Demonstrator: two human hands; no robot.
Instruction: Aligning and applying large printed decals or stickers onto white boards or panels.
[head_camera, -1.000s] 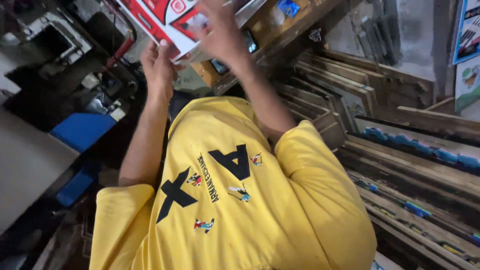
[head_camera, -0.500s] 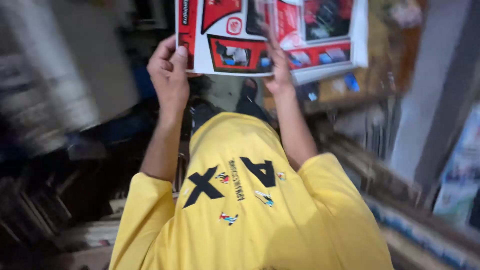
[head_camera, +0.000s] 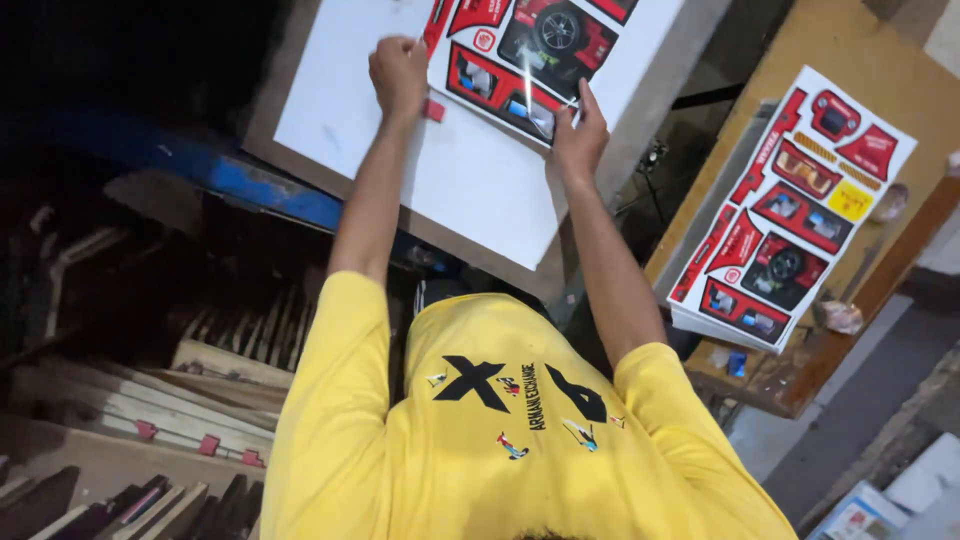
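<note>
Hands — left hand (head_camera: 398, 72) and right hand (head_camera: 578, 135) | arms outstretched | both gripping printed sheet (head_camera: 520, 50) on white board (head_camera: 470, 190)

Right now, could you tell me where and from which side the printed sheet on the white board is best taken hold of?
Probably by its two near corners, coming from the person's side. The printed sheet lies flat on the white board, its far part running out of view, so only the near edge is free. The left hand and right hand already sit at those corners, fingers on the glossy face.
</note>
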